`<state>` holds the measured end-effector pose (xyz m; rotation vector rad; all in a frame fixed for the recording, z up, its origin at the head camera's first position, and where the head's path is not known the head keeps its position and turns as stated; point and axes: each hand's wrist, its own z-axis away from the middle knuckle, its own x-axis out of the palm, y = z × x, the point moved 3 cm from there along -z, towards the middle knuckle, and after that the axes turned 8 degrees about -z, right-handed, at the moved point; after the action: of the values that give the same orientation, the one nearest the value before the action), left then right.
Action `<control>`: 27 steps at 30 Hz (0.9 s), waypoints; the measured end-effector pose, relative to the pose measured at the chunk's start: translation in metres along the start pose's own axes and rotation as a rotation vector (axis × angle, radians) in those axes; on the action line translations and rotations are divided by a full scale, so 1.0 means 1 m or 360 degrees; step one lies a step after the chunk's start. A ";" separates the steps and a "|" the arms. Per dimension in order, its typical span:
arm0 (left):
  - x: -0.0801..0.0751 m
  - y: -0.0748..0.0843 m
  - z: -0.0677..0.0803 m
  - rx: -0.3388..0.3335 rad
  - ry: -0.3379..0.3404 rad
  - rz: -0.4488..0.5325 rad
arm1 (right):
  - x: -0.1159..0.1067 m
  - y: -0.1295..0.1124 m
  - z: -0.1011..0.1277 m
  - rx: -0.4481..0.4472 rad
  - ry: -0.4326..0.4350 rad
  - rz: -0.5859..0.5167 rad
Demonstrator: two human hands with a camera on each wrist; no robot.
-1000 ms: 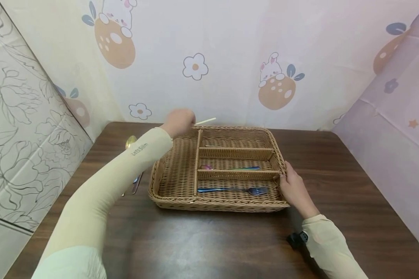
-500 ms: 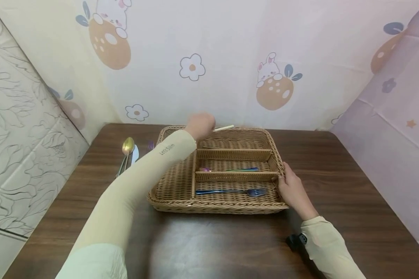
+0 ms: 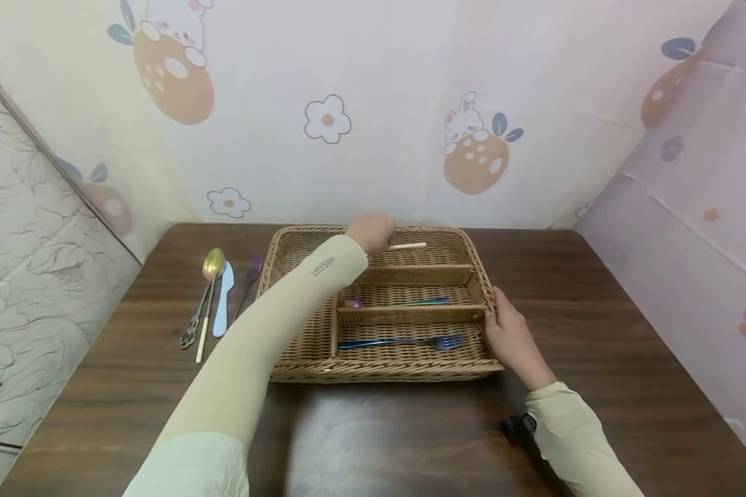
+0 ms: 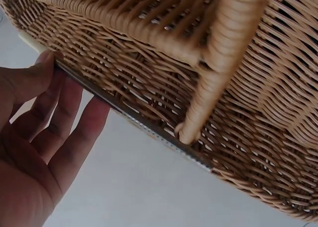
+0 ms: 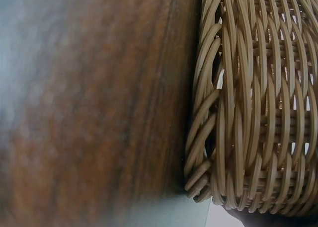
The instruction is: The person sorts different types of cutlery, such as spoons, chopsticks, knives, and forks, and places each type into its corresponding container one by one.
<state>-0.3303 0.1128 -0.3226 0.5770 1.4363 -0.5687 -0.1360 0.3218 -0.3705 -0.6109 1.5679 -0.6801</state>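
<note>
A brown wooden table (image 3: 404, 435) is spread beneath both hands. On it a wicker basket (image 3: 298, 345) is set, split by woven dividers into one long compartment and three shorter ones.

The basket's right wall is touched by the right hand (image 3: 511, 339), which is laid against the rim with its fingers bent over the edge where a divider meets the wall. In the right wrist view only that woven wall (image 5: 253, 108) and the table (image 5: 89, 103) beside it are shown.

The left hand (image 3: 373, 231) is held over the far compartment, reached across the basket from the left. A knife (image 3: 408, 246) is held in it: the pale handle is seen sticking out to the right of the hand, just above the far compartment. In the left wrist view the knife's thin blade (image 4: 134, 120) is seen pinched under the thumb and against the straight fingers (image 4: 74, 132), close to the basket's weave (image 4: 164, 63).

Nearer than the left hand, a spoon (image 3: 398, 302) is laid in the middle compartment and a blue fork (image 3: 404, 342) in the near one.

Well to the left of the left hand, outside the basket, a gold spoon (image 3: 208, 290), a pale blue knife (image 3: 222, 298) and a purple fork (image 3: 249, 276) are laid side by side on the table.
</note>
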 end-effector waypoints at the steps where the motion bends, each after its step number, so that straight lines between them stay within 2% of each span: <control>1: 0.003 0.001 -0.003 0.0007 -0.0013 0.0001 | 0.000 0.001 0.000 -0.0003 0.0002 -0.0004; 6: 0.015 0.008 -0.017 0.0085 -0.0083 0.0012 | 0.001 0.003 0.000 -0.0006 0.0001 -0.0017; 11: 0.016 0.021 -0.020 0.0113 -0.0207 -0.0047 | 0.001 0.003 0.000 0.0025 -0.0017 -0.0025; 19: 0.021 0.024 -0.023 0.0044 -0.0329 0.0040 | 0.000 0.002 -0.001 0.0030 -0.0013 -0.0010; 24: 0.026 0.019 -0.024 -0.0019 -0.0418 0.0053 | 0.000 0.004 -0.002 0.0026 -0.0006 -0.0002; 27: 0.034 0.015 -0.029 -0.0018 -0.0476 0.0073 | 0.000 0.005 -0.002 0.0033 -0.0013 -0.0002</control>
<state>-0.3401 0.1432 -0.3578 0.4917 1.1405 -0.5838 -0.1383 0.3249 -0.3742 -0.5988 1.5512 -0.6935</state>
